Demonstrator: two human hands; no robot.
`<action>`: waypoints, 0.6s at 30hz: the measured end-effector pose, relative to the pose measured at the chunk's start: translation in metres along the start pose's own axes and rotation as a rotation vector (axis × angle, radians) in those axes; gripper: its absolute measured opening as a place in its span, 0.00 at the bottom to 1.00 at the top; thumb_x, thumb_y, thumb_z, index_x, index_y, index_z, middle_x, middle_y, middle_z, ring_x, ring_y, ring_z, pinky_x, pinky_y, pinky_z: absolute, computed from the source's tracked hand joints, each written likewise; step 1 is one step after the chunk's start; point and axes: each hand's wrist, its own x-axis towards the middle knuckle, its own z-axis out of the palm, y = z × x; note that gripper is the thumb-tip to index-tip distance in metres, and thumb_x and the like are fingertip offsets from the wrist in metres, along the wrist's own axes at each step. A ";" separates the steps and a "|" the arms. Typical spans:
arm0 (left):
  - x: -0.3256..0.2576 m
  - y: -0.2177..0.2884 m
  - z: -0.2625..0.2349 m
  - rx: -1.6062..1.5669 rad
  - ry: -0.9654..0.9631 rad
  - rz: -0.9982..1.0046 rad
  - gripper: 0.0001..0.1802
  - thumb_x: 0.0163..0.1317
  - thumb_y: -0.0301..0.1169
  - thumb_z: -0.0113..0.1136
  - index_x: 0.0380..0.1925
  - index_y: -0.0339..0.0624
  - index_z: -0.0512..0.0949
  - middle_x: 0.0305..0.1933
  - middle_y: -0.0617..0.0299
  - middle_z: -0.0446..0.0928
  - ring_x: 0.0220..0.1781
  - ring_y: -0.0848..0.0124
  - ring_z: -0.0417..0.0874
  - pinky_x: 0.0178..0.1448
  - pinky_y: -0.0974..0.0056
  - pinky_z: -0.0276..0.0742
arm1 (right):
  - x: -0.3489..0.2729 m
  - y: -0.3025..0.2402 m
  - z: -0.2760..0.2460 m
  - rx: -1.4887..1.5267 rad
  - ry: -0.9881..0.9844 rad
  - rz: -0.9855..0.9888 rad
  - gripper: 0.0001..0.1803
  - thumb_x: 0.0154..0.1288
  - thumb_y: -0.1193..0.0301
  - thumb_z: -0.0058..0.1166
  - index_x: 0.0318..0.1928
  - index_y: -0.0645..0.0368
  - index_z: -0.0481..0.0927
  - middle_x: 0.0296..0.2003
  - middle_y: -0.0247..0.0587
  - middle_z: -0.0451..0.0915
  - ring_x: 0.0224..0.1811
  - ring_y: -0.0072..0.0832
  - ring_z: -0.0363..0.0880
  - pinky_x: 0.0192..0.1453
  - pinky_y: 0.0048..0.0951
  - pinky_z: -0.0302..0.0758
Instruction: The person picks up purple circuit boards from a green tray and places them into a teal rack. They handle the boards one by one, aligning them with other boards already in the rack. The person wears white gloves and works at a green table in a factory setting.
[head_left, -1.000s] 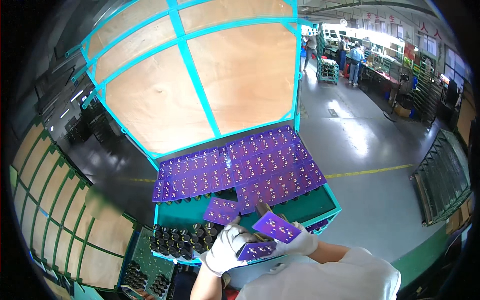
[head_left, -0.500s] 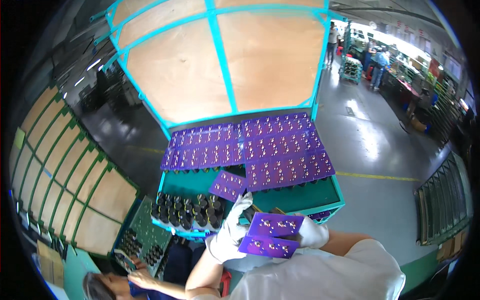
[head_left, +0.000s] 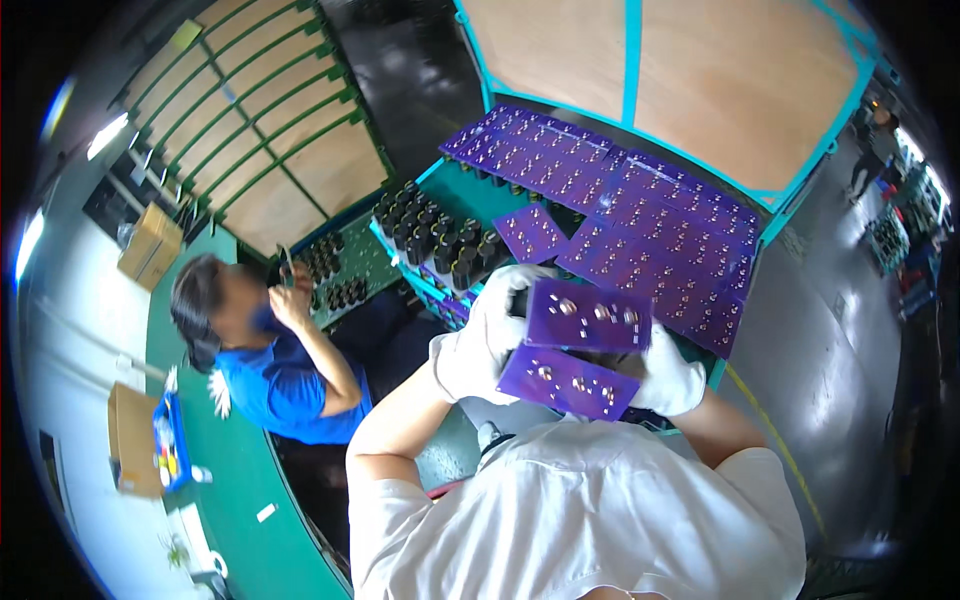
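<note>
Green bench just beyond the fingers; two purple boards between left hand and right hand, both hands' partly hidden fingers grasping them, long axes crosswise, neither hand clearly nearer.

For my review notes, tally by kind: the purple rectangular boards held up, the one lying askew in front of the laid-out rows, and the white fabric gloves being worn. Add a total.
Held purple rectangular boards: 2
Askew purple rectangular board: 1
Worn white fabric gloves: 2
Total: 5

The green cart bears purple boards and, seemingly, black cylinders.
</note>
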 end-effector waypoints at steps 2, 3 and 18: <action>-0.022 0.017 0.023 -0.092 0.168 -0.274 0.30 0.47 0.47 0.70 0.49 0.45 0.78 0.57 0.50 0.71 0.58 0.51 0.72 0.61 0.48 0.66 | -0.008 -0.014 -0.014 0.065 -0.055 0.060 0.37 0.67 0.41 0.47 0.63 0.57 0.71 0.62 0.46 0.71 0.63 0.41 0.70 0.69 0.47 0.66; -0.024 0.024 0.038 -0.111 0.300 -0.328 0.33 0.50 0.44 0.69 0.55 0.44 0.71 0.59 0.53 0.71 0.59 0.57 0.74 0.63 0.50 0.67 | -0.009 -0.019 -0.020 -0.046 -0.071 0.013 0.39 0.65 0.39 0.47 0.63 0.57 0.70 0.61 0.47 0.72 0.62 0.40 0.71 0.69 0.45 0.66; -0.008 0.017 0.157 0.437 0.551 -0.449 0.25 0.57 0.45 0.60 0.52 0.48 0.76 0.54 0.56 0.77 0.56 0.61 0.77 0.61 0.57 0.72 | 0.009 0.010 -0.086 0.076 -0.004 -0.428 0.25 0.64 0.56 0.49 0.57 0.57 0.73 0.52 0.42 0.77 0.55 0.34 0.78 0.61 0.42 0.75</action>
